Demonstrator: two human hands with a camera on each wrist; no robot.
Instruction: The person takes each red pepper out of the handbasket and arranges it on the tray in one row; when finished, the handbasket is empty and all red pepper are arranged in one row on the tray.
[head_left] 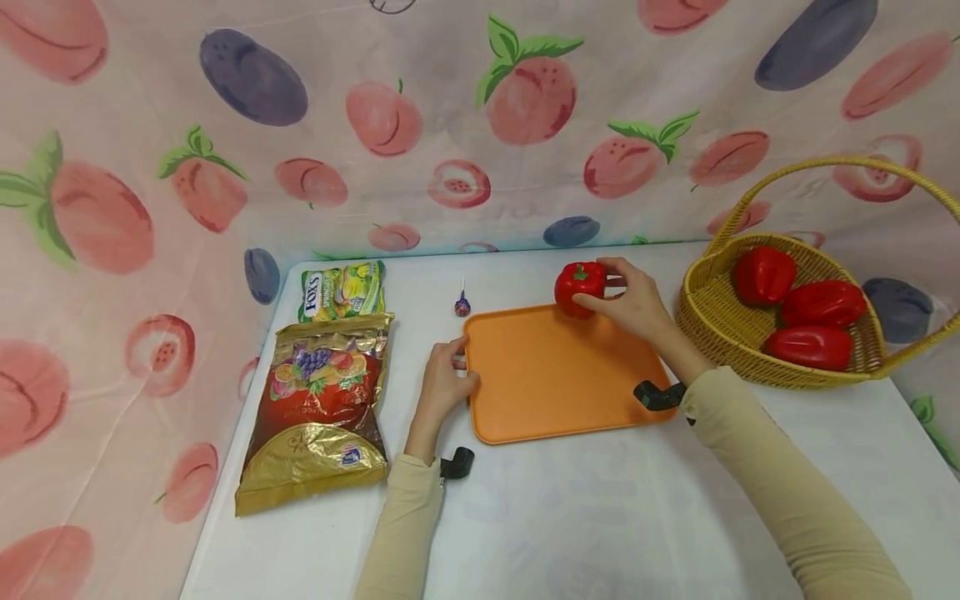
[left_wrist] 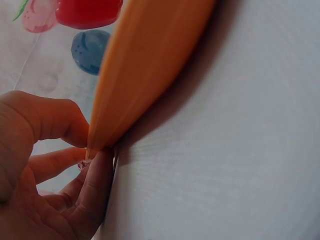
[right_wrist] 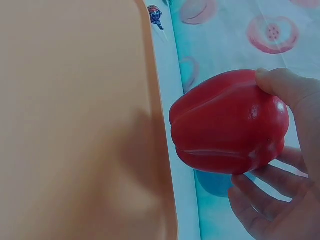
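A white table (head_left: 570, 517) stands against a fruit-printed cloth backdrop (head_left: 150, 125), and on its right side sits a wicker basket (head_left: 720, 333) with a tall looped handle, holding three red peppers (head_left: 813, 321). In the middle lies a flat orange tray (head_left: 558, 379). At the left, a large gold and red candy bag (head_left: 318, 412) lies just below a smaller green Fox's candy bag (head_left: 343, 290), the two touching at their edges. The right arm, in a beige sleeve, reaches forward across the tray's right edge; the right hand (head_left: 633, 304) is curled round a red pepper (head_left: 579, 287), thumb on one side and fingers on the other, holding it over the tray's far edge. The left hand (head_left: 442, 383) rests beside the tray's left edge, pinching that rim between thumb and fingers. A small purple lollipop (head_left: 462, 305) lies on the table just beyond the tray's far left corner
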